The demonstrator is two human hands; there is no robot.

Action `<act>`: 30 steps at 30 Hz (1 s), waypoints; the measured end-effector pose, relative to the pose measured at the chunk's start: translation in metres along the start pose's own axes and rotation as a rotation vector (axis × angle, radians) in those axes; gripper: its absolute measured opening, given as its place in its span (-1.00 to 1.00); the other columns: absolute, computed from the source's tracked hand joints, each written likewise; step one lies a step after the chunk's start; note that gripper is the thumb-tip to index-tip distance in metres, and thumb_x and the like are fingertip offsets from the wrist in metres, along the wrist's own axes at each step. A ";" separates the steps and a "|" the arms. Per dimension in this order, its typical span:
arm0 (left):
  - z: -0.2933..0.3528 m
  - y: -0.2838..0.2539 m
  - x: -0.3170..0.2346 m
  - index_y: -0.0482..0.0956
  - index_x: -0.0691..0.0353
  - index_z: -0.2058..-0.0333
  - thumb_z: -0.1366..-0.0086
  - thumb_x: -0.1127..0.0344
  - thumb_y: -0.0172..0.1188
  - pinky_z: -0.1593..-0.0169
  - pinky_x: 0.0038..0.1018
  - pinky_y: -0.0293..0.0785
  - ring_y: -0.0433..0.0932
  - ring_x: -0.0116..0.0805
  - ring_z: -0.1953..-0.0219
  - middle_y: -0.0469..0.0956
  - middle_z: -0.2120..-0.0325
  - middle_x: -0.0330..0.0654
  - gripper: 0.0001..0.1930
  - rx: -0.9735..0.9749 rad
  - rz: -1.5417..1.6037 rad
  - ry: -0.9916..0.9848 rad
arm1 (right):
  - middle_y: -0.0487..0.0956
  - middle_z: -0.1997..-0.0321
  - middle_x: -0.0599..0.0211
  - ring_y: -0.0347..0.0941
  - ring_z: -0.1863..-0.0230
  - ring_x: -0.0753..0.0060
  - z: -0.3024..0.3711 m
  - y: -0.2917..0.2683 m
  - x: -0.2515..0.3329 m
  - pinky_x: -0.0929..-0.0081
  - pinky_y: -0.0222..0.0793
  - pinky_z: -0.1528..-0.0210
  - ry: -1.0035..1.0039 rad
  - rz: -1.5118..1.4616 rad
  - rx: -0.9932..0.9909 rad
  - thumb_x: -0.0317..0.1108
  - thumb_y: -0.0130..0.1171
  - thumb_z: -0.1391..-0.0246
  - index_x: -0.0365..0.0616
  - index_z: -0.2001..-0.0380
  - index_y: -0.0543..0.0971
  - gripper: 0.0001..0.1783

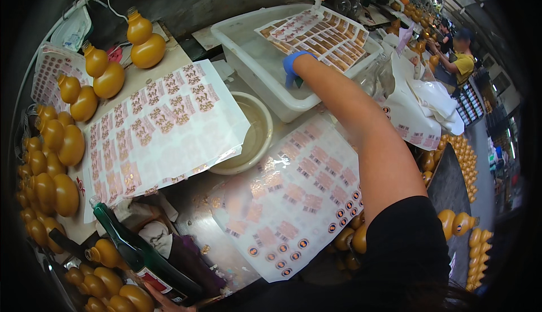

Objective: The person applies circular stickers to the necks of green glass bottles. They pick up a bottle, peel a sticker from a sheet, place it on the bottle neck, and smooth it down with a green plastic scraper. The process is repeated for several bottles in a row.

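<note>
A green bottle (pixel 135 250) leans beside the left hand (pixel 164 299), whose openness and hold I cannot tell; nudged, it might slip. In the white tub (pixel 257 78), the blue-gloved right hand (pixel 295 68) hides its grip; its forearm (pixel 344 97) could drag the label sheet (pixel 341 44).

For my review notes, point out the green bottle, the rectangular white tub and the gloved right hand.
Green bottle (pixel 135 253): head view, on the bottle's body.
Rectangular white tub (pixel 259 83): head view, on its wall.
Gloved right hand (pixel 292 66): head view, on the middle of the blue glove.
</note>
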State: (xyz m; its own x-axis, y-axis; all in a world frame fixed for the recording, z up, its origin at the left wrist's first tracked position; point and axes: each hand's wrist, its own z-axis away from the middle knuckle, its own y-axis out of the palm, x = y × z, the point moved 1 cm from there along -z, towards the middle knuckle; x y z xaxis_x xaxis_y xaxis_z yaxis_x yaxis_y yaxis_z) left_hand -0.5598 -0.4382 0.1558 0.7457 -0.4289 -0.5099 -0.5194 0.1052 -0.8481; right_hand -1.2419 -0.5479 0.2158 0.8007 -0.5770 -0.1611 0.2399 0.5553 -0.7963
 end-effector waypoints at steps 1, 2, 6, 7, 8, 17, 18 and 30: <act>0.002 0.000 0.000 -0.26 0.41 -0.32 0.15 0.35 0.47 -0.36 -0.13 -0.16 -0.14 0.25 -0.35 -0.17 -0.31 0.33 0.20 0.000 -0.001 -0.006 | 0.66 0.28 0.16 0.60 0.34 0.18 0.003 0.001 0.004 0.20 0.51 0.27 0.002 0.016 -0.021 -0.12 0.47 0.24 -0.15 0.31 0.67 -0.57; 0.003 0.001 0.001 -0.27 0.41 -0.32 0.15 0.35 0.47 -0.36 -0.12 -0.17 -0.15 0.26 -0.35 -0.18 -0.31 0.34 0.20 0.002 -0.006 -0.013 | 0.66 0.26 0.14 0.60 0.32 0.16 0.004 0.001 0.008 0.20 0.51 0.25 0.004 0.031 -0.043 -0.12 0.47 0.25 -0.16 0.30 0.66 -0.56; 0.002 0.003 -0.001 -0.21 0.37 -0.32 0.12 0.43 0.38 -0.34 -0.10 -0.15 -0.07 0.26 -0.32 -0.10 -0.29 0.31 0.11 -0.030 0.008 0.023 | 0.60 0.10 0.05 0.57 0.11 0.01 -0.027 0.019 0.001 0.18 0.49 0.10 -0.144 0.261 -0.229 -0.22 0.46 0.27 -0.18 0.11 0.57 -0.43; 0.003 0.004 -0.001 -0.21 0.36 -0.32 0.11 0.43 0.39 -0.34 -0.11 -0.14 -0.06 0.25 -0.32 -0.10 -0.29 0.30 0.11 -0.041 0.010 0.038 | 0.60 0.09 0.04 0.57 0.11 0.00 -0.028 0.019 0.004 0.17 0.49 0.09 -0.146 0.278 -0.211 -0.23 0.45 0.27 -0.17 0.12 0.58 -0.44; 0.003 0.003 -0.002 -0.20 0.36 -0.32 0.11 0.42 0.39 -0.34 -0.12 -0.13 -0.06 0.23 -0.32 -0.09 -0.30 0.28 0.10 -0.049 0.013 0.051 | 0.60 0.09 0.04 0.57 0.11 -0.01 -0.029 0.018 0.007 0.16 0.49 0.09 -0.148 0.294 -0.193 -0.25 0.44 0.27 -0.16 0.12 0.58 -0.46; -0.002 0.006 -0.004 -0.14 0.29 -0.34 0.05 0.40 0.39 -0.32 -0.19 -0.07 -0.03 0.15 -0.34 -0.10 -0.34 0.18 0.06 -0.110 0.064 0.178 | 0.57 0.05 0.00 0.54 0.04 0.00 -0.044 0.025 0.010 0.19 0.47 0.01 -0.188 0.370 -0.310 -0.44 0.12 0.01 -0.19 0.12 0.60 -0.67; -0.001 0.006 -0.004 -0.14 0.28 -0.34 0.04 0.40 0.38 -0.33 -0.18 -0.08 -0.05 0.17 -0.35 -0.12 -0.34 0.18 0.05 -0.110 0.075 0.190 | 0.57 0.03 0.00 0.53 0.01 0.01 -0.040 0.022 0.012 0.20 0.46 -0.01 -0.173 0.318 -0.286 -0.49 0.10 -0.01 -0.20 0.09 0.59 -0.66; -0.001 0.012 -0.001 -0.15 0.31 -0.34 0.01 0.37 0.34 -0.32 -0.10 -0.09 -0.04 0.29 -0.31 -0.09 -0.31 0.27 0.02 -0.045 0.135 0.116 | 0.62 0.24 -0.03 0.58 0.18 0.02 -0.032 0.005 -0.004 0.26 0.45 0.09 -0.242 0.201 -0.465 -0.27 0.08 0.03 -0.18 0.33 0.65 -0.72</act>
State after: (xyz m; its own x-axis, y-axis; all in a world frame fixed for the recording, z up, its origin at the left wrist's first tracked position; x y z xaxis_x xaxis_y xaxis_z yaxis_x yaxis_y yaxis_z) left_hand -0.5674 -0.4378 0.1462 0.6159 -0.5144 -0.5967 -0.6321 0.1294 -0.7640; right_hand -1.2615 -0.5620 0.1939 0.9220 -0.3029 -0.2411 -0.1535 0.2859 -0.9459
